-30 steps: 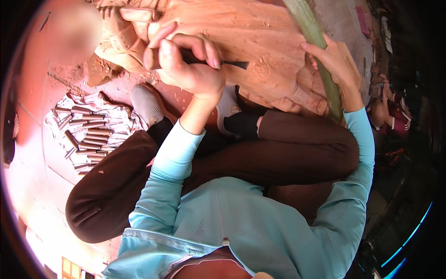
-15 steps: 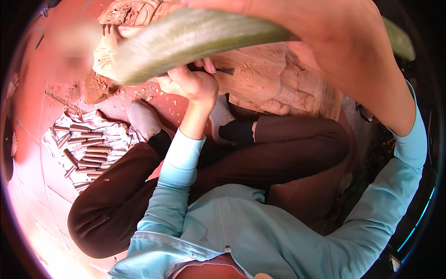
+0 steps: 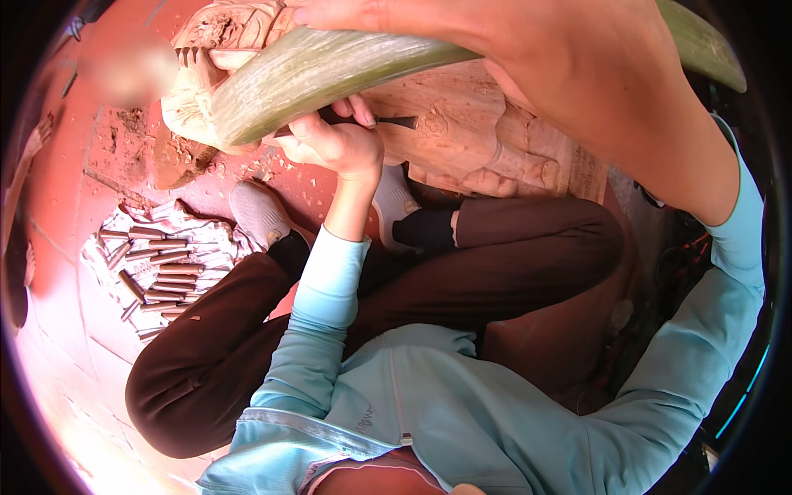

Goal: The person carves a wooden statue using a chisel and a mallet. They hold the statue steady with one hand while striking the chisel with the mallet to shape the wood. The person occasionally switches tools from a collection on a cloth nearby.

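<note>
My left hand point(image 3: 338, 150) is closed around the dark handle of a carving chisel point(image 3: 402, 122); the blade's tip meets the surface of a large carved piece of pale reddish wood point(image 3: 470, 99). Raised at the top, my right hand point(image 3: 445, 23) grips a long greenish club-like mallet point(image 3: 330, 70). In this fisheye picture the mallet looks curved. Its broad end hangs over my left hand and hides the chisel handle's rear. The other end sticks out beyond my right forearm. Rounded relief shapes and folds cover the carving.
Several dark-handled chisels point(image 3: 169, 276) lie on a patterned cloth point(image 3: 111, 227) at the left. Wood chips point(image 3: 219, 169) are scattered on the red tiled floor point(image 3: 58, 194). My crossed legs in dark trousers point(image 3: 511, 264) lie close to the carving. Dark clutter stands at the right.
The mallet was blurred by motion and is now sharper; its broad end sits slightly further right. More of my right hand's fingers show along it. My left hand keeps hold of the chisel.
</note>
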Demonstrator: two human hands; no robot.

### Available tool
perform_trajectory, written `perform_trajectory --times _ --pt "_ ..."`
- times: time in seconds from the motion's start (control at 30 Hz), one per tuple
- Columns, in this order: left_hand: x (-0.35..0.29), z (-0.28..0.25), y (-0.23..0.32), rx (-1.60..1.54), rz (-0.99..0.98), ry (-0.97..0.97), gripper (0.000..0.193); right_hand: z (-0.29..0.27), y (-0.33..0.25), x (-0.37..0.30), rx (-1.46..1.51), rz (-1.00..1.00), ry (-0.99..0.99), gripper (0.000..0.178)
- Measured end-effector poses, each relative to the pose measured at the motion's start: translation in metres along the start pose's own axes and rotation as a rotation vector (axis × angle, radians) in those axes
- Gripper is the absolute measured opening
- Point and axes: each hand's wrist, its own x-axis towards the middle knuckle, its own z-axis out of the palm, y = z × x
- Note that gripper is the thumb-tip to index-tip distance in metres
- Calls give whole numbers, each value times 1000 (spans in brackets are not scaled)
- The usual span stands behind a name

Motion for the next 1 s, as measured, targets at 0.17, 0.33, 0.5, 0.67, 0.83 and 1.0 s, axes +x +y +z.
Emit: perform_trajectory --times 0.17,0.33,0.5,0.67,0.83,1.0 --pt "-3 -6 -1 35 10 -8 51 2 -1 0 17 3 -13 64" --pt "-6 -3 0 -5 -94 -9 48 1 -2 -7 14 31 -34 64" --pt "-4 -13 -4 -99 -40 2 32 6 -4 9 20 -14 -32 65" --pt "-10 -15 3 -241 -99 -101 40 10 -4 14 27 -18 -32 65" --pt "16 -17 29 -267 -327 -81 47 15 7 5 54 3 -34 66" --pt "17 -18 3 -37 -300 -53 46 22 10 6 68 -11 -15 66"
